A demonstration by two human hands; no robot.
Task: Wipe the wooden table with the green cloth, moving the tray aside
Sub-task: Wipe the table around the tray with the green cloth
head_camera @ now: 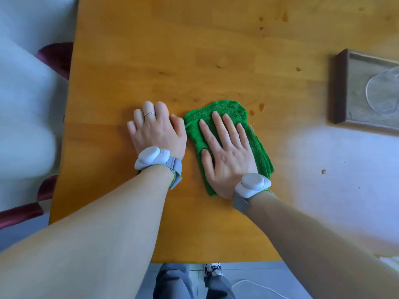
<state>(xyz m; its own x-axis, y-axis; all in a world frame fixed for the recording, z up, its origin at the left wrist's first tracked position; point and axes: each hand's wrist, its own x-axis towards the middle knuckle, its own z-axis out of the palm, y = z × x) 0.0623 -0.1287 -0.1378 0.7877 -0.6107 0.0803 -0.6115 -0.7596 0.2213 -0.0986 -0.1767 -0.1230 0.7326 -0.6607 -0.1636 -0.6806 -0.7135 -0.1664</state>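
A folded green cloth [226, 117] lies on the wooden table [151, 61] near its middle. My right hand [226, 152] presses flat on the cloth with straight, spread fingers. My left hand [155, 128] rests on the bare wood just left of the cloth, fingers bent down at the tips, holding nothing. A dark wooden tray [343, 89] sits at the right edge of the view, with a clear glass item [382, 91] lying in it. Small brown droplets [261, 107] dot the table right of the cloth and further back.
White chairs with dark red cushions [58, 57] stand along the table's left side. Bright glare [334, 169] covers the table's right front part. My legs and one shoe [212, 269] show below the near edge, with a white cable [259, 285] on the floor.
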